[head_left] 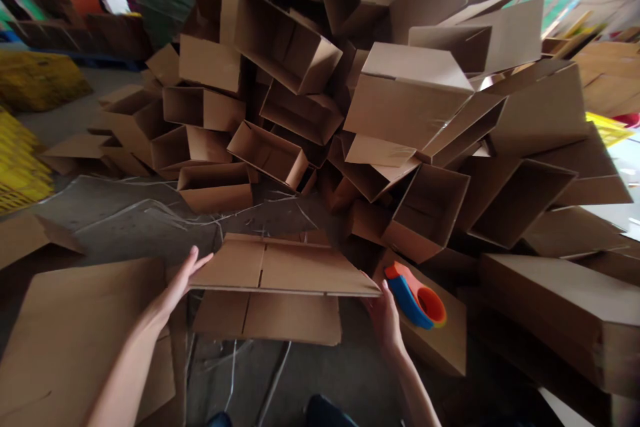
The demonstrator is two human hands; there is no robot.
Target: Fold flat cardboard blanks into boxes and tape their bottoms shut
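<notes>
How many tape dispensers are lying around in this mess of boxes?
1. The orange-and-blue tape dispenser sits on a box beside the right hand, which grips the flat carton. Others may be buried in the pile.

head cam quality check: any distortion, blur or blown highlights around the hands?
Head view: strong fisheye, the box pile fans outward and straight edges bend; corners soft and smeared, upper right overexposed; centre dim but readable, with left hand, right hand, flat carton and tape dispenser reasonably sharp.
</notes>
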